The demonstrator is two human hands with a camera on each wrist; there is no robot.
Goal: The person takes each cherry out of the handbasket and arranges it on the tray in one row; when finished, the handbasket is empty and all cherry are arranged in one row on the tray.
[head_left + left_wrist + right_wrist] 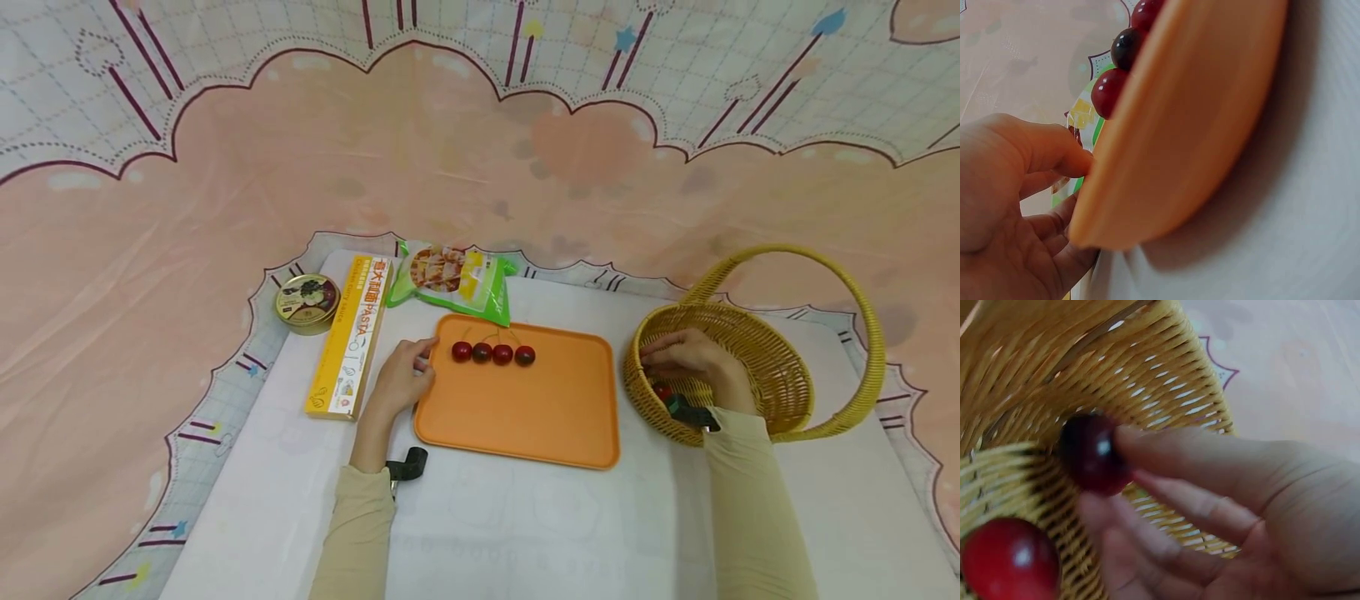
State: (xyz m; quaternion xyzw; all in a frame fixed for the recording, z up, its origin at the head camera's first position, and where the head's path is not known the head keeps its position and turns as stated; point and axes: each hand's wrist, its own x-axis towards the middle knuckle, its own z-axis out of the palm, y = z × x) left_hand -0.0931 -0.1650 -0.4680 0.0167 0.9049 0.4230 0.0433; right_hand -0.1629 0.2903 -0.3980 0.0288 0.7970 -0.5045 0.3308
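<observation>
Right hand (693, 360) down inside the wicker basket (780, 367), fingers curled, pinching a dark cherry (1092, 453) between thumb and fingertips (1147, 440). Close-up from the right wrist: cherry held just off the woven wall, glossy, almost black-red. Lower in the basket, a brighter red cherry (1010, 562), loose, just below the pinched one and apart from the fingers. Seen from the head view, a glimpse of red (662, 390) under the hand, near the basket's left wall.

Over on the other side, left hand (405, 377) at the left edge of the orange tray (525, 417), fingers bent, thumb (1054, 150) against the rim. From the left wrist camera: tray rim pressed between thumb above and fingers below, a loose grip on the corner. Tray flat on the white cloth (525, 533), just left of the basket, not touching it.

On the tray, four cherries (492, 353) lined up in a row along the far edge, side by side, stems pointing away. Nearest one just beside the left hand's fingertips, not touched.

Behind the tray, a green snack bag (453, 283) lying flat, its lower corner at the tray's far rim. Left of the hand, a long yellow pasta box (352, 333), lengthwise, just beside the wrist. Past that, a small round tin (306, 302), close to the box's far end. Pink patterned fabric (450, 150) draped all around.

Both sleeves beige, a black strap at each wrist.
</observation>
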